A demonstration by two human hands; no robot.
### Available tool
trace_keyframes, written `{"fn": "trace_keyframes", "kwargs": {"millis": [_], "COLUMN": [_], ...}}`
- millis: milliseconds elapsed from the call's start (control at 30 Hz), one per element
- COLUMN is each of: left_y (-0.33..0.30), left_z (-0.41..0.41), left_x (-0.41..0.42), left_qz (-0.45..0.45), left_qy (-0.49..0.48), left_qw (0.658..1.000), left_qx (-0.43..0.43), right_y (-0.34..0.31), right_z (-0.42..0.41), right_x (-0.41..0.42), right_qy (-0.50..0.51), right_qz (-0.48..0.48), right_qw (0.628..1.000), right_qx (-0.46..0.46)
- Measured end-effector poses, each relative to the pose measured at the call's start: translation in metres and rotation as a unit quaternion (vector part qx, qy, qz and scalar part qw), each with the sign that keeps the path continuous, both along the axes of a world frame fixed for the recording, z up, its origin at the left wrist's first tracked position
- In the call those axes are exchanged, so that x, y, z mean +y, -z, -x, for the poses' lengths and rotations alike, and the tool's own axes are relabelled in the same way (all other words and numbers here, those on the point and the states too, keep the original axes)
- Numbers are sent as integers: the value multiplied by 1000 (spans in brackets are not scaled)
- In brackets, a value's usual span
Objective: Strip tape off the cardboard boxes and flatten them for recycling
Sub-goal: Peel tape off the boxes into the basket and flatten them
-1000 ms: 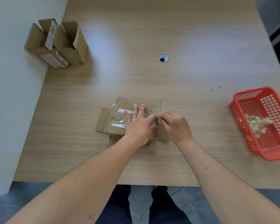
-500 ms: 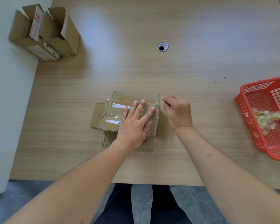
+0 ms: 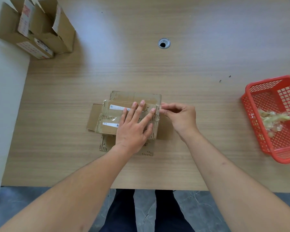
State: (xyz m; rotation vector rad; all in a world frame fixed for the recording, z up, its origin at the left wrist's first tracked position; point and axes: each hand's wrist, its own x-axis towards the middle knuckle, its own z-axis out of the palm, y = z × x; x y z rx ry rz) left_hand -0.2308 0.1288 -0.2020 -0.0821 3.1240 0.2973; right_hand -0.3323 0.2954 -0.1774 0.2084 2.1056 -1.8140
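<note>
Head view: we press our left hand point(image 3: 134, 129), fingers straight and spread, flat on the flattened cardboard box point(image 3: 124, 118) lying at the near middle of the table point(image 3: 191, 64). Our right hand point(image 3: 179, 118) pinches clear tape point(image 3: 159, 107) at the box's right edge. Two open boxes point(image 3: 37, 27) stand far left; a red basket point(image 3: 274, 118) holding tape scraps sits right.

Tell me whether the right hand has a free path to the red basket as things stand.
Probably yes. The right hand is at the flattened box's right edge, pinching tape, and only bare table lies between it and the red basket further right.
</note>
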Motion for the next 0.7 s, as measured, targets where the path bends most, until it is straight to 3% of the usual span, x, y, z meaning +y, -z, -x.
{"fn": "trace_keyframes", "kwargs": {"millis": [167,500,700], "left_y": [1,1,2], "left_z": [0,-1,-1], "left_x": [-1,-1,0], "left_qz": [10,13,12], "left_qy": [0,10,7], "left_qw": [1000,1000,1000], "left_qx": [-11,-6,2], "right_y": [3,-2,-4], "right_z": [7,7,25], "right_x": [-3,-16,-24], "right_qy": [-36,96,47], "right_qz": [-86,27,-114], "right_qw": [994,983,989], "right_qx": [-64,-151,-85]}}
